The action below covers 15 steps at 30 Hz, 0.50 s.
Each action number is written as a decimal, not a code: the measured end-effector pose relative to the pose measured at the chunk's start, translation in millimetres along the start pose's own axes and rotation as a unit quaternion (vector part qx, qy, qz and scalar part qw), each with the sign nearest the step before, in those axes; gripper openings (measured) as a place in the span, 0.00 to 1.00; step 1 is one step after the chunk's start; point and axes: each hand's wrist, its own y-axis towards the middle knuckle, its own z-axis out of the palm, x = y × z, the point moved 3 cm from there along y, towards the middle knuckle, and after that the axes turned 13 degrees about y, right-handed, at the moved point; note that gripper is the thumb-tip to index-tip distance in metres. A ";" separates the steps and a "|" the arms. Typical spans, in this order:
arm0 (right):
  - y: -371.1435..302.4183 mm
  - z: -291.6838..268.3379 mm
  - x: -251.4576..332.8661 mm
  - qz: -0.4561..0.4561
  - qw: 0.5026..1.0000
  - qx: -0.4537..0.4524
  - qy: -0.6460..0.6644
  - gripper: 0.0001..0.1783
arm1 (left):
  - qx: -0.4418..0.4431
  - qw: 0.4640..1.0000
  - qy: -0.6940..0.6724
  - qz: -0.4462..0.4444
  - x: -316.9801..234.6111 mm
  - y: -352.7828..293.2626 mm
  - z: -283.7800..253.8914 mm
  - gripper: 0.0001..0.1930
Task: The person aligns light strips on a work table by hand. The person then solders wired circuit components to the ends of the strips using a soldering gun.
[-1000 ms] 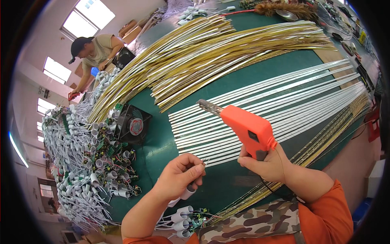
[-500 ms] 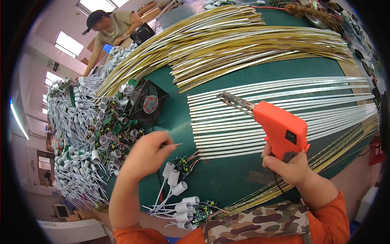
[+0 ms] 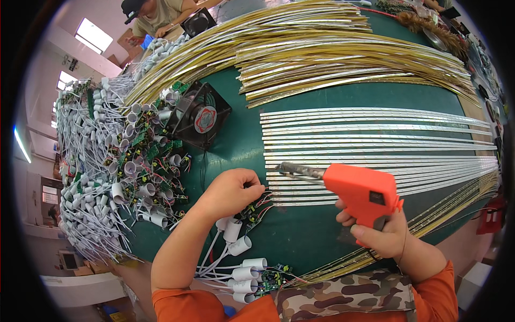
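My right hand [image 3: 378,233] is wrapped round the handle of a red soldering gun [image 3: 362,193]. Its metal tip points left, over the near ends of the LED strips [image 3: 343,140], which lie side by side in silvery rows. At the strips' left ends, my left hand [image 3: 233,190] has its fingers pinched together; what they hold is hidden. Red wires [image 3: 263,201] run from the nearest strip ends to small circuit boards [image 3: 249,214] below that hand. White cylindrical sockets [image 3: 239,246] with white cables lie next to these boards.
A black fan [image 3: 201,115] stands left of the strips. Beyond it, white sockets [image 3: 91,150] with cables and boards are heaped. Bundles of yellow-backed strips [image 3: 348,61] lie across the far side of the green table [image 3: 236,155]. Another person [image 3: 155,19] works at the far left.
My left hand has moved right and slightly down to the strip ends. The soldering gun has shifted left and down toward them. The view has turned slightly.
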 end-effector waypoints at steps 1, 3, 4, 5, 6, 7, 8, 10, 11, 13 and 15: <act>0.5 3.8 -0.7 0.025 0.999 0.001 -0.020 0.30 | 0.000 1.000 -0.003 0.000 0.9 0.9 1.6 0.09; 1.7 8.0 -4.7 0.034 0.997 0.010 -0.074 0.28 | -0.021 0.999 0.026 0.038 0.1 2.0 2.6 0.09; 2.7 6.7 -8.7 0.035 0.996 0.010 -0.075 0.28 | -0.021 0.999 0.024 0.038 0.8 2.2 2.4 0.09; 3.1 5.8 -11.1 -0.003 0.991 0.035 -0.128 0.28 | -0.021 0.998 0.031 0.041 0.8 1.8 2.0 0.09; 2.9 5.9 -12.8 -0.040 0.981 0.059 -0.180 0.28 | -0.020 0.998 0.038 0.045 0.7 1.7 1.8 0.09; 2.1 5.4 -16.1 -0.039 0.981 0.060 -0.182 0.28 | -0.020 0.998 0.036 0.045 0.9 1.9 2.0 0.09; 1.3 5.0 -19.2 -0.042 0.980 0.059 -0.188 0.28 | -0.021 0.998 0.032 0.047 1.3 2.4 2.2 0.09; 1.0 5.3 -19.9 -0.044 0.978 0.059 -0.195 0.28 | -0.022 0.998 0.028 0.049 1.5 2.9 2.6 0.08; 1.7 6.3 -18.8 -0.040 0.974 0.067 -0.212 0.29 | -0.019 0.999 0.024 0.042 1.6 2.6 2.9 0.08; 2.4 7.7 -19.0 -0.036 0.970 0.076 -0.229 0.29 | -0.015 0.999 0.020 0.034 0.5 2.3 2.7 0.08; 2.6 8.9 -18.8 -0.050 0.968 0.082 -0.233 0.29 | -0.009 0.999 0.028 0.018 -0.7 2.5 2.0 0.11</act>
